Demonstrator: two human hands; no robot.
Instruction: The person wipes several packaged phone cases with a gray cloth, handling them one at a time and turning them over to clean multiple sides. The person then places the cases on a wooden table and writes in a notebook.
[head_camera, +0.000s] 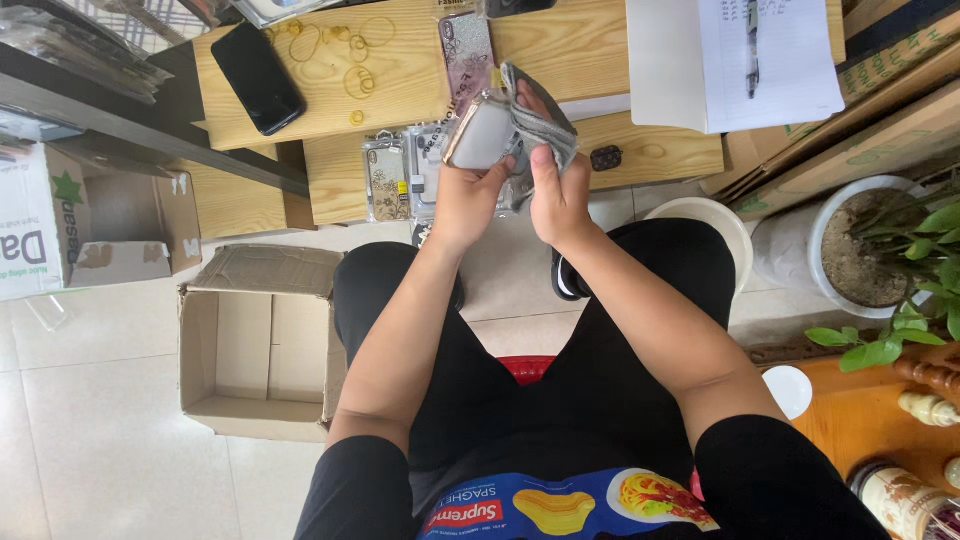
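Both hands are closed above the bench's near edge: left hand steadies a phone case, right hand fingers pinch its clear wrapper.

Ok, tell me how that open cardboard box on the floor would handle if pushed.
The cardboard box looks empty, so probably light and easy to slide on the smooth tile floor. Its loose flaps would likely flop.

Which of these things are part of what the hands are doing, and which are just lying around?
In hand: left hand, right hand, phone case, grey cloth.

Lying about: black phone, rubber bands, packaged cases, open box, notepad, plant pot.
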